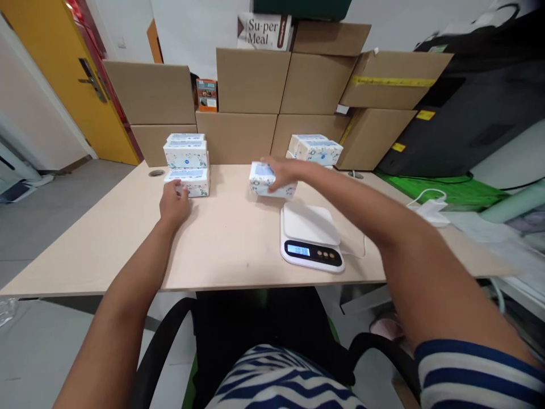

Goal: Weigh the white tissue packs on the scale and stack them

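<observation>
My right hand [279, 172] is closed around a white tissue pack [260, 184] with a blue floral print, near the middle of the table and beyond the scale. At the left, my left hand [174, 205] has its curled fingers on the near left corner of a lower tissue pack [199, 183]. Another similar pack [186, 155] sits above and behind that one, in a stack. More packs [319, 150] are piled at the back right, partly behind my right forearm. A white digital scale [310, 227] with a lit display stands in front; its platform carries nothing.
Cardboard boxes [251, 82] line the table's back edge, with a small orange box [207, 95] among them. A cable runs from the scale's right side. A power strip [431, 209] lies at the right, near a green sheet [443, 193]. The wooden table [230, 250] ends close to my lap.
</observation>
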The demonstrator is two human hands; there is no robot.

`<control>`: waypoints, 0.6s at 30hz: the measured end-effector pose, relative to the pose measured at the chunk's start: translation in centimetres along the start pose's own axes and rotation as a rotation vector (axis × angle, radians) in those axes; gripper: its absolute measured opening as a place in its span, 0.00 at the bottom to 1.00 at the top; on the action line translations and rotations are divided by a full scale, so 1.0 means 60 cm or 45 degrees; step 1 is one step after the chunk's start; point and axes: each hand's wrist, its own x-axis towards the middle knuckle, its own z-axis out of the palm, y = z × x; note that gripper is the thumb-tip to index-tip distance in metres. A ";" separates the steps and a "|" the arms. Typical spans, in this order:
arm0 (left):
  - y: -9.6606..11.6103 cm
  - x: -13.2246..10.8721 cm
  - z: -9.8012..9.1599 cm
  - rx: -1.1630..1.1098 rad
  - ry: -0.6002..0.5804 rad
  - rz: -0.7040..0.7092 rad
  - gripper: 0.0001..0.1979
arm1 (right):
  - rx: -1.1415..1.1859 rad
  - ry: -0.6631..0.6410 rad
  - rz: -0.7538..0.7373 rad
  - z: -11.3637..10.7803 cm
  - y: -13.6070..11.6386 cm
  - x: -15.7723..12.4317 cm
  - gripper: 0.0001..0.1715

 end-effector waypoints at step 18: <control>0.154 -0.091 0.048 -0.592 -0.136 0.034 0.17 | 0.138 -0.334 0.259 -0.082 0.020 -0.269 0.98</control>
